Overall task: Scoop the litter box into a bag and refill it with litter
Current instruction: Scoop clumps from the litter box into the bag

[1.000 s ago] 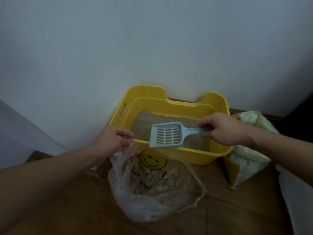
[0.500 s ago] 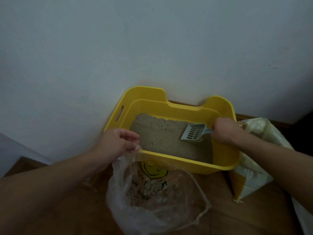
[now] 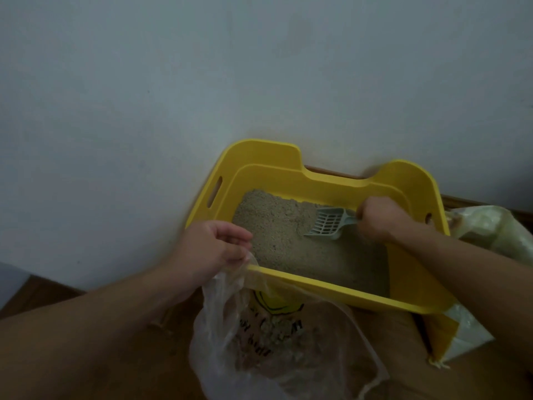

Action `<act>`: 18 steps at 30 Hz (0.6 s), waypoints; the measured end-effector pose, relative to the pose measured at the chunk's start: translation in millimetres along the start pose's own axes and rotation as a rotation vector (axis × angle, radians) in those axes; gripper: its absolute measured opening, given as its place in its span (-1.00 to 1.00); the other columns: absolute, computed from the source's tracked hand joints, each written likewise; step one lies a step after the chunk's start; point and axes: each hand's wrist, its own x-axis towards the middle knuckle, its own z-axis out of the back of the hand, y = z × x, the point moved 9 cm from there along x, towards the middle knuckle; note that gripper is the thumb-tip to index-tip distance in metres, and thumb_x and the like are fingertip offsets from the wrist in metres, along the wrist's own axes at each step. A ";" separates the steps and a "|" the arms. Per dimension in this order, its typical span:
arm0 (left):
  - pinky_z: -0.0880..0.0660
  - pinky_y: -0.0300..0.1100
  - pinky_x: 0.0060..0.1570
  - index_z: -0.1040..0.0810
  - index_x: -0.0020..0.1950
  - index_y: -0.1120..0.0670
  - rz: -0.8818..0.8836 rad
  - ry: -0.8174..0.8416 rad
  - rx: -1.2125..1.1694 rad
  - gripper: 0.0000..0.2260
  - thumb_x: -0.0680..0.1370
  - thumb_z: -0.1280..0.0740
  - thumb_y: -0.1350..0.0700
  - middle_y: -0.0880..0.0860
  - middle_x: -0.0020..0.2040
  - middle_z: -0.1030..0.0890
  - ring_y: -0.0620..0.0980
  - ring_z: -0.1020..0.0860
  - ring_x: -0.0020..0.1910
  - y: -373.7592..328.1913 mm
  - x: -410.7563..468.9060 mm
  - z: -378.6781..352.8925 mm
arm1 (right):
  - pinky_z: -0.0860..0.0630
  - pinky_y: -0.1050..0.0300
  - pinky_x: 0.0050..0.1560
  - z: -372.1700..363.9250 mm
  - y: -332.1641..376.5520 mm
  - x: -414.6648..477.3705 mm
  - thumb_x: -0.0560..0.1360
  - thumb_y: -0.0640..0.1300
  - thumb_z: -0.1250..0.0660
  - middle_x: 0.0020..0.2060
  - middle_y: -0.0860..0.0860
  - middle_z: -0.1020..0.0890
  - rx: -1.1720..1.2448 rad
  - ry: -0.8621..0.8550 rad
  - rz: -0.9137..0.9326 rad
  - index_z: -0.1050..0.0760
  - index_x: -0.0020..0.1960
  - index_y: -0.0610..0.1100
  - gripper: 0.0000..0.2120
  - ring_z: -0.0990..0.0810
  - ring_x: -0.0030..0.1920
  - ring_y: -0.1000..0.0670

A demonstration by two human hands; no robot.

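Right hand (image 3: 377,217) gripping scoop (image 3: 327,223) handle, slotted blade pointing left, tipped down into litter (image 3: 277,235), left hand (image 3: 213,249) pinching bag (image 3: 259,342) rim

A yellow litter box (image 3: 331,287) holds beige litter (image 3: 277,226) with a pale slotted scoop (image 3: 327,225) tilted tip-down into it; a clear, smiley-printed bag (image 3: 259,359) holding clumps gapes open against its near rim.

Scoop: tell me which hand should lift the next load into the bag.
Right. The right hand grips the scoop, blade in the litter; the left hand is busy holding the plastic bag open.
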 end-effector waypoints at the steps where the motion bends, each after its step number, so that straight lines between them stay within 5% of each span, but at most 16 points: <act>1: -0.55 -0.32 -0.32 -0.67 -0.06 0.20 0.006 0.001 -0.014 -0.77 0.41 -0.42 0.48 0.08 -0.24 -0.70 -0.11 -0.63 -0.31 0.6 0.9 -0.2 | -0.51 0.15 -0.27 -1.9 4.4 4.5 0.50 -0.19 -0.33 -0.20 -0.05 -0.62 0.011 0.002 0.007 -0.64 0.01 -0.14 -0.86 -0.59 -0.22 -0.01; 5: -0.57 -0.31 -0.32 -0.66 -0.05 0.24 0.033 0.011 -0.076 -0.78 0.41 -0.40 0.50 0.15 -0.21 -0.69 -0.09 -0.63 -0.32 5.2 3.9 -0.3 | -0.40 0.21 -0.34 -8.9 26.7 21.5 0.50 -0.18 -0.31 -0.19 -0.04 -0.61 0.062 0.017 0.061 -0.64 0.04 -0.12 -0.82 -0.54 -0.25 0.02; 11: -0.59 -0.27 -0.28 -0.67 -0.08 0.20 0.053 0.030 -0.085 -0.77 0.40 -0.41 0.49 0.10 -0.24 -0.70 -0.07 -0.63 -0.29 10.1 8.2 0.4 | -0.55 0.07 -0.18 -15.7 69.6 37.9 0.50 -0.19 -0.28 -0.18 -0.08 -0.63 0.077 0.026 0.134 -0.65 0.00 -0.15 -0.82 -0.59 -0.18 -0.06; 18: -0.60 -0.22 -0.24 -0.68 -0.08 0.18 0.070 0.056 -0.087 -0.77 0.41 -0.42 0.47 0.10 -0.23 -0.71 -0.06 -0.65 -0.26 12.8 10.1 0.2 | -0.47 0.11 -0.19 -20.5 104.4 55.8 0.50 -0.22 -0.27 -0.16 -0.06 -0.61 0.129 0.032 0.166 -0.64 0.07 -0.12 -0.78 -0.55 -0.20 -0.03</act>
